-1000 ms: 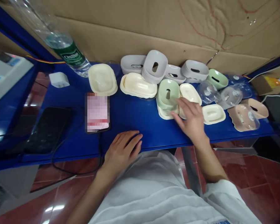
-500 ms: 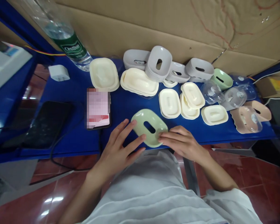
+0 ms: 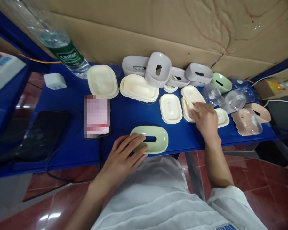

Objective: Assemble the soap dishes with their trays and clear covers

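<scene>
A pale green oval plastic dish (image 3: 160,139) with a dark slot through its middle lies at the table's front edge. Over its left end rests my left hand (image 3: 123,155), fingers stretched flat on the rim and surface. My right hand (image 3: 207,118) reaches to a small stack of cream plastic lids further back, thumb and fingers closed at the near edge of the top lid (image 3: 192,94). Part of the stack is hidden under these fingers. A single cream lid (image 3: 171,108) lies just left of it, and another cream lid (image 3: 222,118) shows partly behind my right hand.
Grey slotted boxes (image 3: 158,70) and more cream pieces (image 3: 139,88) line the back. Clear covers (image 3: 235,100) and pinkish-beige parts (image 3: 244,123) lie right. On the left are a phone (image 3: 97,116), a dark device (image 3: 43,135), a white charger (image 3: 54,80) and a water bottle (image 3: 70,57).
My right hand has left the green dish and moved right to the stacked cream lids. The dish has turned lengthwise along the table edge, with my left hand still on it.
</scene>
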`<move>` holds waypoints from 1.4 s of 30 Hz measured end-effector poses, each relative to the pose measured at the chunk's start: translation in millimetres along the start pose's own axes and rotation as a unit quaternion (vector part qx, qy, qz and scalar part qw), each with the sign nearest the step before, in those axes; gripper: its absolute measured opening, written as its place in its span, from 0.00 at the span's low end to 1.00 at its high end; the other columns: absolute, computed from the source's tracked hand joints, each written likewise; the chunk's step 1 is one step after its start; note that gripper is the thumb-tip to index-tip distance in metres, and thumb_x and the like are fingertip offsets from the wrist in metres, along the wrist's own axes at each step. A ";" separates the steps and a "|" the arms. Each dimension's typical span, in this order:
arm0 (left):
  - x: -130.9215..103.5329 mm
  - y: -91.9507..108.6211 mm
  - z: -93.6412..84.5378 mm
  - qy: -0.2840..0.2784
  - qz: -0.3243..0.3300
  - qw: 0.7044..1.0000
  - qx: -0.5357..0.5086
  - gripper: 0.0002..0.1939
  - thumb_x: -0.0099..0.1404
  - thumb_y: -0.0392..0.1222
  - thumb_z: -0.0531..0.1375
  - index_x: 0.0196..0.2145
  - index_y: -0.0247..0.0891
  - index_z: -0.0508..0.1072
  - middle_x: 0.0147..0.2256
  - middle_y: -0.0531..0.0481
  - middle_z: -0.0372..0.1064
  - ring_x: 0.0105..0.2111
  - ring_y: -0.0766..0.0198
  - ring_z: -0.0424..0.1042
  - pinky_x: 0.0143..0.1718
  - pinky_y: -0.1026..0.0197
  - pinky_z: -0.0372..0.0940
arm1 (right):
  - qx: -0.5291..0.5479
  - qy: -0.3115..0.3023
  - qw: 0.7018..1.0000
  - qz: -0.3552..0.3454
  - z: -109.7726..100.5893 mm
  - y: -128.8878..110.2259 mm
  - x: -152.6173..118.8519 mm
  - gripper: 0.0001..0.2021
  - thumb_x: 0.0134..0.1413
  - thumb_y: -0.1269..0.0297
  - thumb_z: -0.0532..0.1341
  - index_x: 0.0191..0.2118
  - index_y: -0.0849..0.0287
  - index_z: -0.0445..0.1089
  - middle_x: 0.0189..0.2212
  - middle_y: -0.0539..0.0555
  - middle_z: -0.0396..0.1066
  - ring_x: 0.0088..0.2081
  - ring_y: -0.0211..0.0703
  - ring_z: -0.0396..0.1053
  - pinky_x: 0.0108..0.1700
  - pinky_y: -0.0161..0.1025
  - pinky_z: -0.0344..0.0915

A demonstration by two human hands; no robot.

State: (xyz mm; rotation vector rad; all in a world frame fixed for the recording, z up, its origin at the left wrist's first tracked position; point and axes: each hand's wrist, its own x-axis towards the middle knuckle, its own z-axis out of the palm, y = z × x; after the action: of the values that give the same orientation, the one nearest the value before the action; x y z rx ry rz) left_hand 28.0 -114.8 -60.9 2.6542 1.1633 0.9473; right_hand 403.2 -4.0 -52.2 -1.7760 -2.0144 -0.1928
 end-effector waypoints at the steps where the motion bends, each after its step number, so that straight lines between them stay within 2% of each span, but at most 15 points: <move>1: -1.1 -1.2 0.2 0.000 0.001 1.000 -0.011 0.09 0.77 0.34 0.66 0.54 0.38 0.78 0.56 0.42 0.82 0.60 0.48 0.80 0.63 0.42 0.70 | 0.023 0.011 1.000 -0.003 -0.1 0.3 -0.4 0.18 0.75 0.56 0.61 0.59 0.59 0.80 0.56 0.65 0.82 0.59 0.64 0.79 0.63 0.62 0.74; 3: -4.6 -2.9 -1.8 0.024 -0.007 0.999 -0.031 0.13 0.75 0.32 0.68 0.56 0.38 0.78 0.54 0.43 0.83 0.60 0.50 0.80 0.66 0.42 0.70 | 0.059 0.054 0.996 -0.027 -5.6 -7.3 -5.0 0.17 0.76 0.56 0.62 0.58 0.59 0.80 0.54 0.64 0.83 0.56 0.61 0.80 0.61 0.59 0.76; 5: -8.8 -3.4 -8.1 0.076 -0.029 0.996 -0.035 0.17 0.72 0.31 0.71 0.56 0.37 0.78 0.52 0.43 0.84 0.58 0.51 0.81 0.66 0.43 0.72 | 0.085 0.081 0.990 -0.079 -15.7 -24.1 -14.7 0.14 0.75 0.59 0.64 0.59 0.56 0.79 0.54 0.62 0.83 0.57 0.59 0.81 0.62 0.58 0.76; 7: -12.4 -3.5 -17.5 0.131 -0.053 0.990 -0.027 0.19 0.70 0.29 0.73 0.56 0.38 0.79 0.52 0.42 0.83 0.57 0.50 0.82 0.64 0.43 0.75 | 0.122 0.046 0.976 -0.172 -25.1 -45.9 -28.5 0.14 0.74 0.65 0.66 0.61 0.54 0.78 0.56 0.60 0.83 0.58 0.57 0.81 0.62 0.55 0.76; 9: -14.4 -4.2 -26.4 0.169 -0.069 0.983 -0.016 0.21 0.67 0.28 0.74 0.55 0.38 0.80 0.52 0.41 0.83 0.57 0.49 0.82 0.63 0.43 0.76 | 0.169 -0.027 0.947 -0.270 -28.8 -67.8 -43.6 0.17 0.73 0.70 0.66 0.63 0.54 0.76 0.57 0.58 0.83 0.60 0.54 0.80 0.62 0.53 0.76; 12: -14.0 -6.9 -30.4 0.173 -0.077 0.982 -0.004 0.22 0.66 0.28 0.75 0.55 0.39 0.80 0.51 0.42 0.83 0.57 0.48 0.82 0.62 0.43 0.77 | 0.212 -0.098 0.909 -0.346 -22.4 -90.7 -60.6 0.16 0.75 0.74 0.63 0.63 0.58 0.75 0.59 0.58 0.82 0.62 0.51 0.79 0.62 0.51 0.77; 17: -6.9 -7.5 -14.5 0.103 -0.047 0.993 0.029 0.19 0.70 0.32 0.73 0.55 0.39 0.78 0.50 0.44 0.84 0.54 0.50 0.83 0.61 0.43 0.76 | 0.258 -0.075 0.906 -0.327 -10.4 -92.4 -66.4 0.15 0.74 0.67 0.67 0.62 0.59 0.76 0.55 0.60 0.83 0.60 0.54 0.79 0.61 0.53 0.78; 19: -2.6 -5.3 -8.2 0.088 -0.037 0.995 0.039 0.17 0.71 0.33 0.73 0.55 0.39 0.78 0.50 0.43 0.84 0.54 0.50 0.83 0.63 0.43 0.74 | 0.285 -0.029 0.911 -0.295 -10.1 -87.4 -66.8 0.21 0.74 0.63 0.68 0.67 0.55 0.74 0.54 0.60 0.82 0.59 0.55 0.80 0.59 0.55 0.79; 22: 4.8 -2.7 -2.9 0.065 -0.017 0.997 0.025 0.15 0.74 0.35 0.71 0.56 0.38 0.77 0.52 0.42 0.84 0.56 0.50 0.82 0.65 0.43 0.72 | 0.279 0.015 0.921 -0.270 -9.9 -83.9 -68.6 0.31 0.73 0.54 0.69 0.75 0.50 0.66 0.62 0.63 0.78 0.65 0.60 0.76 0.63 0.59 0.78; 24: 9.4 -3.0 -1.1 0.050 -0.006 0.999 0.016 0.14 0.75 0.36 0.70 0.56 0.38 0.77 0.52 0.43 0.84 0.57 0.50 0.81 0.66 0.44 0.71 | 0.246 -0.014 0.927 -0.283 -9.2 -85.5 -69.4 0.35 0.70 0.50 0.70 0.77 0.49 0.64 0.68 0.63 0.73 0.71 0.62 0.70 0.68 0.61 0.74; 26: 12.1 -4.8 0.4 0.043 -0.002 0.999 0.012 0.13 0.76 0.36 0.69 0.56 0.37 0.77 0.52 0.43 0.84 0.57 0.51 0.81 0.66 0.45 0.70 | 0.215 -0.053 0.929 -0.298 -8.8 -88.9 -69.0 0.33 0.70 0.52 0.71 0.75 0.49 0.66 0.69 0.61 0.73 0.74 0.60 0.67 0.71 0.60 0.71; 31: 7.8 -9.5 2.5 0.005 0.002 1.000 0.011 0.13 0.76 0.34 0.67 0.57 0.37 0.77 0.55 0.42 0.83 0.59 0.50 0.80 0.68 0.44 0.69 | 0.187 -0.081 0.930 -0.307 -10.5 -95.2 -66.9 0.22 0.73 0.63 0.68 0.68 0.51 0.75 0.64 0.58 0.78 0.70 0.56 0.71 0.69 0.57 0.74; 35: 1.8 -9.3 1.6 -0.011 0.009 1.000 0.027 0.13 0.76 0.31 0.65 0.56 0.37 0.78 0.57 0.42 0.82 0.60 0.50 0.80 0.68 0.44 0.69 | 0.167 -0.100 0.932 -0.307 -11.7 -96.3 -70.2 0.22 0.74 0.66 0.66 0.69 0.45 0.76 0.65 0.55 0.78 0.69 0.54 0.73 0.69 0.58 0.74; 39: 1.2 -7.7 1.3 -0.002 0.007 1.000 0.022 0.11 0.77 0.34 0.66 0.55 0.38 0.78 0.55 0.42 0.83 0.59 0.51 0.81 0.67 0.45 0.69 | 0.179 -0.126 0.924 -0.314 -18.4 -92.1 -68.3 0.23 0.76 0.59 0.64 0.72 0.46 0.72 0.68 0.56 0.75 0.71 0.55 0.71 0.70 0.58 0.72; 42: 1.8 -7.2 3.0 0.010 0.000 1.000 0.022 0.12 0.76 0.33 0.66 0.55 0.39 0.78 0.54 0.43 0.83 0.58 0.51 0.81 0.65 0.46 0.70 | 0.157 -0.112 0.945 -0.263 -26.7 -81.4 -45.7 0.24 0.77 0.56 0.62 0.73 0.46 0.71 0.69 0.57 0.73 0.71 0.59 0.70 0.71 0.61 0.70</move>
State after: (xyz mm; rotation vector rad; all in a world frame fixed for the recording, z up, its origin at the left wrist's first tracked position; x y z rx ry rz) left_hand 26.0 -108.0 -64.7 2.6856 1.2015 0.9628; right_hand 334.0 -69.1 -32.4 -1.0794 -2.4847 0.1727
